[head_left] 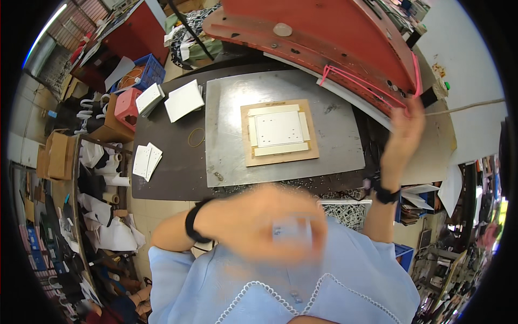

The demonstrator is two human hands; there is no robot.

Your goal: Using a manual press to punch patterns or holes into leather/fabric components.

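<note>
My left hand (264, 221) is in front of my chest, smeared by motion; whether it holds anything cannot be made out. Up at the right, my right hand (407, 127) reaches to the end of a red machine arm (324, 40), beside a black handle (429, 98) and a pink cord (416, 70). Its fingers are blurred, and their grip does not show. Between the hands, on a metal plate (226, 140), lies a wooden board (313, 146). Pale strips on the board frame a white card (278, 129) with small dark holes.
Stacks of white cards (184, 101) and a few loose ones (145, 161) lie on the dark table (172, 183) to the left, near a rubber band (196, 137). Behind them stand a red stool (127, 109) and a blue crate (154, 69). Scraps fill a bin (345, 213) below the table edge.
</note>
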